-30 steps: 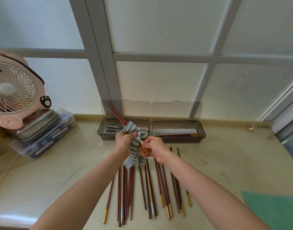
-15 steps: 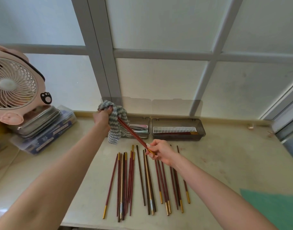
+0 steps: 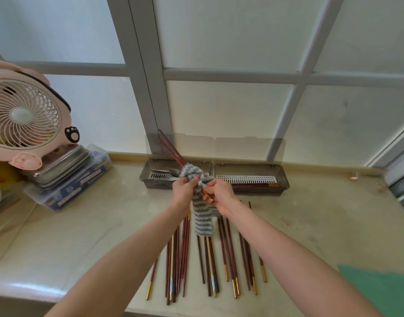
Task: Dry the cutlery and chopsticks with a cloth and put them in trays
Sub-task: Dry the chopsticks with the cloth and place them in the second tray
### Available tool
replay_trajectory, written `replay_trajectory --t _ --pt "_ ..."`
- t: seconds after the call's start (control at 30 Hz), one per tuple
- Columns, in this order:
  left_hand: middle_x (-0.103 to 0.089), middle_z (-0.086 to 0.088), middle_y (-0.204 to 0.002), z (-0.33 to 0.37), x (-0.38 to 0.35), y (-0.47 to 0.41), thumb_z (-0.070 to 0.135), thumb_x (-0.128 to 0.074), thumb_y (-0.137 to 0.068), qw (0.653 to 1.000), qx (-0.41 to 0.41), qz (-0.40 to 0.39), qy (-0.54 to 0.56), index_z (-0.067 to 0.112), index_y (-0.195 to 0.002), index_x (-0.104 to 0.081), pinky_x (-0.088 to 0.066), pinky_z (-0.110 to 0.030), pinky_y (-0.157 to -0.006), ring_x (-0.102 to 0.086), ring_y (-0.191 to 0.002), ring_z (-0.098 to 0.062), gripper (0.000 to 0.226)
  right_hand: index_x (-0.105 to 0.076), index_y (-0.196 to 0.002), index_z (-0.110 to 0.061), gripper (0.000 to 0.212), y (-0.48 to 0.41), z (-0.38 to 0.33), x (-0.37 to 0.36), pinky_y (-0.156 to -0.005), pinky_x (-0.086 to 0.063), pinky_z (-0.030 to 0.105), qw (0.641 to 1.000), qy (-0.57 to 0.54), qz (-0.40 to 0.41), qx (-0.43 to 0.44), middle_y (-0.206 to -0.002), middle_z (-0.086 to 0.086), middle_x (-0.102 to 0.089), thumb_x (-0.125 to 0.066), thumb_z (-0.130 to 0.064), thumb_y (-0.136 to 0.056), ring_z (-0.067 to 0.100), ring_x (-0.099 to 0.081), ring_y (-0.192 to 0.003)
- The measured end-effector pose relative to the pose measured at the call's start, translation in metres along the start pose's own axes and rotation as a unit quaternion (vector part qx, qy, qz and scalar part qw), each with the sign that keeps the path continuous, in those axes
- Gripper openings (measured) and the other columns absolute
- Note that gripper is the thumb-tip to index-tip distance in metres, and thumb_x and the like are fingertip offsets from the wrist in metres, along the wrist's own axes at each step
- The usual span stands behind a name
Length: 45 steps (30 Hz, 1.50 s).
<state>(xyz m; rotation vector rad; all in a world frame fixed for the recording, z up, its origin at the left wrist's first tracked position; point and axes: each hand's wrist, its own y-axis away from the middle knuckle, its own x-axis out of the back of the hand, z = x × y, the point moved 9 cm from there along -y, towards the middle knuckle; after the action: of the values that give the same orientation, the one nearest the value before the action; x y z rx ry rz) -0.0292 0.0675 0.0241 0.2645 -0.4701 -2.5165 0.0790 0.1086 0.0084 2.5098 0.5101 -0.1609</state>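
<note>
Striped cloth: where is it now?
Head view, centre: the striped cloth is gripped in the left hand, wrapped round the chopsticks the right hand holds, hanging in front of the left tray.

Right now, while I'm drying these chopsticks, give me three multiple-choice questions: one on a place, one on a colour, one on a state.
1. Where do the forks lie?
A. on the green mat
B. in the left tray
C. beside the fan

2. What colour is the cloth?
A. solid red
B. plain yellow
C. grey and white stripes

3. How are the held chopsticks?
A. partly wrapped in the cloth
B. flat in a tray
C. bare on the counter

1 B: metal tines show in that tray.
2 C: stripes show where it hangs below the hands.
3 A: the left hand grips the cloth around them; the right hand pinches their gold ends.
</note>
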Motion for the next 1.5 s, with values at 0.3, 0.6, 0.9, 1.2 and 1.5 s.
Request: replay_trajectory --t 0.3,0.6,0.9,1.2,1.5 --pt "-0.067 -0.014 -0.099 0.007 0.028 -0.023 0.022 -0.076 -0.075 0.996 0.051 0.056 0.05 0.0 -0.104 -0.062 -0.053 -0.04 -0.083 -0.064 -0.093 -0.028 0.039 -0.061 -0.098 0.003 0.016 0.005 -0.008 0.001 -0.061 -0.058 0.025 0.99 0.107 -0.004 0.087 -0.084 0.016 -0.068 -0.065 0.003 -0.083 0.019 -0.068 -0.064" --pt "-0.068 -0.007 -0.088 0.005 -0.004 -0.004 0.021 -0.057 -0.091 1.0 0.0 -0.019 -0.02 0.004 -0.101 -0.064 -0.05 -0.024 -0.061 -0.064 -0.079 -0.019 0.02 -0.06 -0.097 0.003 0.014 0.002 0.001 -0.001 -0.06 -0.059 0.029 0.998 -0.028 0.035 0.045 -0.082 0.014 -0.071 -0.066 -0.002 -0.085 0.021 -0.07 -0.063" --pt "-0.065 -0.011 -0.104 0.009 -0.011 -0.003 0.023 -0.055 -0.091 0.961 -0.045 -0.083 -0.26 0.006 -0.109 -0.06 -0.049 -0.037 -0.088 -0.062 -0.099 -0.026 0.025 -0.061 -0.101 -0.013 0.031 0.001 -0.034 0.026 -0.071 -0.043 0.022 0.965 0.063 0.154 0.203 -0.094 -0.002 -0.063 -0.055 -0.042 -0.091 0.011 -0.059 -0.085" --pt "-0.066 -0.019 -0.102 -0.016 -0.012 0.0 0.012 -0.066 -0.083 0.933 -0.017 -0.135 -0.333 -0.004 -0.098 -0.064 -0.053 -0.033 -0.082 -0.064 -0.096 -0.027 0.021 -0.05 -0.096 -0.002 0.02 -0.034 -0.057 0.058 -0.078 -0.057 0.04 0.968 -0.212 0.059 0.116 -0.068 0.008 -0.059 -0.039 -0.018 -0.102 0.025 -0.068 -0.07" --pt "-0.067 -0.013 -0.098 -0.009 -0.018 0.007 0.015 -0.054 -0.092 0.984 0.024 -0.14 -0.11 0.002 -0.11 -0.061 -0.053 -0.026 -0.07 -0.065 -0.087 -0.021 0.023 -0.054 -0.107 -0.012 0.031 -0.082 -0.069 0.128 -0.069 -0.043 0.033 0.755 0.605 0.139 0.211 -0.096 0.003 -0.06 -0.035 -0.035 -0.102 0.02 -0.058 -0.083"
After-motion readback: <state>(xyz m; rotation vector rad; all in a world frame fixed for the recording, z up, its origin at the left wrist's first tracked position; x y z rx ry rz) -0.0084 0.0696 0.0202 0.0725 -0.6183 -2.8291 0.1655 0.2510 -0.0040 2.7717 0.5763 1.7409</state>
